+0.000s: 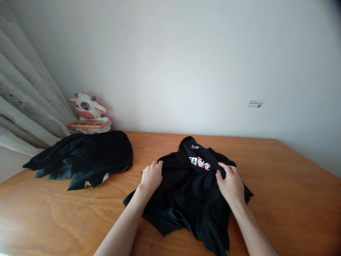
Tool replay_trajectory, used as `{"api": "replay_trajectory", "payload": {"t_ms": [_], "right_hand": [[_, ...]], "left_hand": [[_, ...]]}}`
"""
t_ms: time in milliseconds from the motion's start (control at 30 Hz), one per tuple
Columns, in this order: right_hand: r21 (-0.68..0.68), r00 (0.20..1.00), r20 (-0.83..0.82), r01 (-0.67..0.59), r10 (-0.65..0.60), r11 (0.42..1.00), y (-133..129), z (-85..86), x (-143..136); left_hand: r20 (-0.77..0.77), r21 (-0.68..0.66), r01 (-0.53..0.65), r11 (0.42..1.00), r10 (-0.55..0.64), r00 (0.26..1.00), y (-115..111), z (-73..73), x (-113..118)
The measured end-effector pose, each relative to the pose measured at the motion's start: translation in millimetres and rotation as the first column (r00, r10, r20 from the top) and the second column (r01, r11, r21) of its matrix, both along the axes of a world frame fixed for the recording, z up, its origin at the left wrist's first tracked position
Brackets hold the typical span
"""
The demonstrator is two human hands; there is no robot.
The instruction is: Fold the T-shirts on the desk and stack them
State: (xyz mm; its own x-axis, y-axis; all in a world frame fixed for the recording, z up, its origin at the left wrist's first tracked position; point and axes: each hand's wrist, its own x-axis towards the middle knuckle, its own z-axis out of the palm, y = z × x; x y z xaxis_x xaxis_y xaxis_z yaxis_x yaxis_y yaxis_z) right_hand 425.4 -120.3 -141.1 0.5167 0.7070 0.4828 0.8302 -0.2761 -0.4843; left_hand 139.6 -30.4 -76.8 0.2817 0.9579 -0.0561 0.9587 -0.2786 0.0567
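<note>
A crumpled black T-shirt (pixel 186 188) lies in front of me on the wooden table, its lower edges spread unevenly toward me. Part of its far side is folded over, showing a white and pink print (pixel 199 163) and a small white mark near the collar end. My left hand (pixel 153 175) is closed on the cloth at the shirt's left side. On the opposite side, my right hand (pixel 231 181) pinches the fabric beside the print between thumb and fingers.
Another heap of black clothing (pixel 93 153) lies at the table's left. Behind it a cow-shaped toy keyboard (pixel 89 115) stands against the wall, next to a pale curtain (pixel 23 78). The wooden table (pixel 279 192) meets the wall at the back. A small label (pixel 255 104) is on the wall.
</note>
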Motion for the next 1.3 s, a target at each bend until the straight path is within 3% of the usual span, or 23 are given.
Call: {"api": "replay_trajectory", "payload": {"t_ms": [100, 167, 300, 433, 533, 633, 733, 767, 833, 900, 1000, 1033, 1067, 1100, 1167, 1233, 1300], "right_hand": [[0.133, 0.995, -0.011, 0.097, -0.096, 0.986, -2.8, 8.7, 5.6], [0.133, 0.993, 0.030, 0.108, -0.113, 0.985, -4.1, 11.0, 7.7], [0.016, 0.991, 0.063, 0.121, -0.122, 0.993, -3.2, 7.6, 6.4], [-0.206, 0.984, -0.028, 0.169, -0.179, 0.964, -0.2, -2.7, 8.8], [-0.311, 0.986, 0.005, 0.161, -0.167, 0.937, 2.0, -13.8, 17.7], [-0.294, 0.998, 0.026, 0.062, -0.056, 0.954, 3.6, -22.1, 26.6], [-0.034, 1.000, 0.021, 0.017, -0.017, 0.999, 3.9, -18.6, 27.5], [0.106, 1.000, 0.023, 0.011, -0.013, 0.994, 3.5, -14.4, 25.7], [0.362, 0.999, 0.035, -0.029, 0.017, 0.932, 1.7, -3.5, 20.5], [0.508, 0.995, 0.072, -0.096, 0.068, 0.856, -1.4, 6.5, 15.7], [0.503, 0.981, 0.165, -0.172, 0.102, 0.847, -7.1, 12.6, 13.2], [0.469, 0.976, 0.202, -0.168, 0.080, 0.867, -8.7, 12.4, 13.3], [0.432, 0.971, 0.235, -0.143, 0.042, 0.891, -9.7, 11.8, 13.5], [0.402, 0.964, 0.264, -0.102, -0.008, 0.910, -10.2, 10.9, 13.5], [0.367, 0.947, 0.313, -0.046, -0.076, 0.929, -9.3, 9.1, 12.5], [0.304, 0.944, 0.329, -0.104, -0.002, 0.947, -6.8, 7.5, 11.4], [0.214, 0.954, 0.274, -0.180, 0.118, 0.960, -4.5, 5.2, 12.0]], "left_hand": [[-0.149, -0.019, -0.157, 0.987, 0.153, 0.977, -7.3, 20.7, -20.5], [-0.173, 0.055, -0.155, 0.986, 0.162, 0.972, -8.1, 23.2, -27.7], [0.055, 0.233, -0.043, 0.971, 0.031, 0.998, 4.1, -4.9, -18.4], [0.273, 0.209, 0.012, 0.978, -0.070, 0.959, 20.6, -40.0, -3.2], [0.315, 0.141, 0.010, 0.990, -0.055, 0.947, 26.6, -49.3, -1.1], [0.334, 0.146, 0.044, 0.988, -0.091, 0.938, 27.6, -50.2, -3.3], [0.464, 0.317, -0.043, 0.948, -0.115, 0.878, 29.9, -48.4, -7.7], [0.530, 0.386, -0.103, 0.917, -0.129, 0.838, 32.0, -46.8, -10.3], [0.682, 0.480, -0.249, 0.841, -0.180, 0.709, 38.2, -42.3, -18.6], [0.833, 0.451, -0.391, 0.802, -0.222, 0.506, 46.4, -37.3, -31.3], [0.980, 0.196, -0.555, 0.808, -0.136, 0.148, 57.9, -33.5, -55.1], [0.994, 0.105, -0.589, 0.801, -0.085, 0.062, 60.2, -33.5, -62.2], [0.999, 0.049, -0.617, 0.785, -0.044, 0.024, 61.2, -33.6, -67.8], [0.999, 0.047, -0.640, 0.767, -0.022, 0.048, 60.8, -33.7, -71.2], [0.965, 0.208, -0.625, 0.752, -0.054, 0.257, 55.3, -32.7, -70.2], [0.838, 0.436, -0.464, 0.771, -0.159, 0.523, 45.2, -30.1, -59.1], [0.682, 0.522, -0.217, 0.825, -0.250, 0.687, 34.2, -26.5, -42.7]]}}
